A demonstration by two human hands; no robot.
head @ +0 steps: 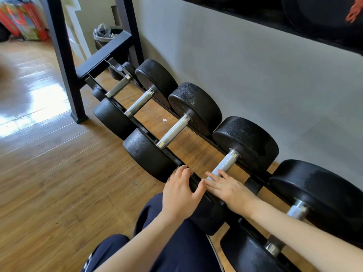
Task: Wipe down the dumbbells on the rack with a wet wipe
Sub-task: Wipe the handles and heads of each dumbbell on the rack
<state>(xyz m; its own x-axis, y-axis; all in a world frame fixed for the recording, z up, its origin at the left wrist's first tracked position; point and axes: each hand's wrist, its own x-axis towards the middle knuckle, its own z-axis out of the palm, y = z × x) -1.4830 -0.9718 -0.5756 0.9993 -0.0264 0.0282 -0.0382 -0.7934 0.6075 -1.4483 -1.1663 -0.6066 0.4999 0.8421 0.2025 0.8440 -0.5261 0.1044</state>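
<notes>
Several black dumbbells with knurled steel handles lie across a low black rack [137,122] along the wall. One dumbbell [245,142] lies right in front of me, its near head under both hands. My left hand [180,191] grips that near head, fingers curled over its top edge and thumb on its side. My right hand [227,190] lies flat on the same head, straight fingers reaching onto the near end of the handle [225,161]. No wet wipe shows; whether one lies under my right hand I cannot tell.
More dumbbells sit on either side, one [194,107] to the left and a larger one [318,193] to the right. The rack's black upright [64,61] stands at the left, with a lined bin [104,36] behind it. A grey wall runs behind and my knee [176,242] is below.
</notes>
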